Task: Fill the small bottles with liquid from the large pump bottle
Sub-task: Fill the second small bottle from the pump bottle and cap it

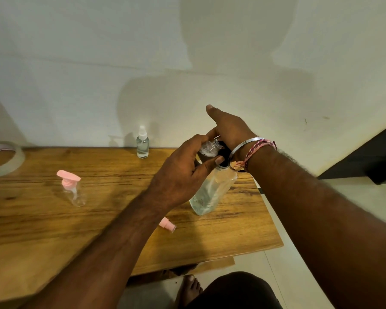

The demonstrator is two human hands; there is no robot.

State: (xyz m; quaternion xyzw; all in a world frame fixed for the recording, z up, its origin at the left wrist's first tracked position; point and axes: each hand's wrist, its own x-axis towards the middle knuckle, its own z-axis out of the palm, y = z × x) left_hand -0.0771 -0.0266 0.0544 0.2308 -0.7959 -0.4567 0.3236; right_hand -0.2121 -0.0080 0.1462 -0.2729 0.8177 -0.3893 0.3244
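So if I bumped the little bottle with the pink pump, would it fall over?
Probably, yes. The little pink-pump bottle looks clear and empty, so it is likely very light. Its wide pink pump head sits high above a narrow body, which makes it top-heavy and apt to tip. Once down on the wooden table, its rounded body might roll a little.

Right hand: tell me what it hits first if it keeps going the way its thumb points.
Probably the wall. The right hand points up and away over the table's back edge; nothing else shows in that line, though depth is unclear.
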